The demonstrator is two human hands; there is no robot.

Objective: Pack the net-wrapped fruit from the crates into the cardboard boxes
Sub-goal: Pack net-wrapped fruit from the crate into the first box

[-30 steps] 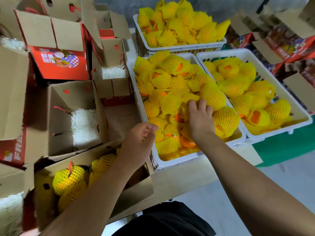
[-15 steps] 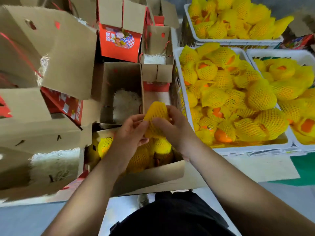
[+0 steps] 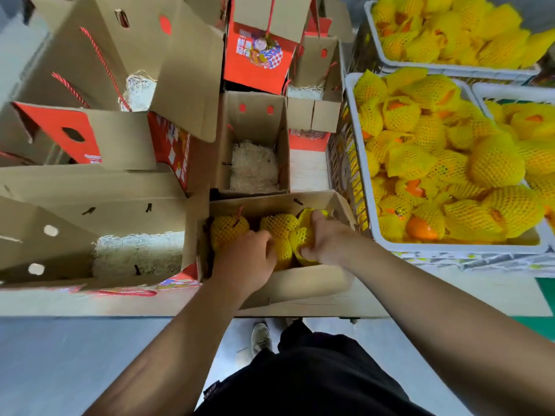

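Now fruit (image 3: 303, 235) under right hand (image 3: 326, 243).

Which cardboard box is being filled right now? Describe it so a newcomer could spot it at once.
Start from the big white crate of yellow net-wrapped fruit on the right. Just left of its near corner, at the table's front edge, sits an open cardboard box with both hands inside. Unlike the neighbouring boxes showing only pale shredded padding, it already holds netted fruit.

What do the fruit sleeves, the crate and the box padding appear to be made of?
Fruit sleeves: yellow foam mesh, judging by the soft open lattice. Crate: white moulded plastic, smooth rim, slotted walls. Box padding: pale shredded fibre, possibly paper; strands too fine to tell.
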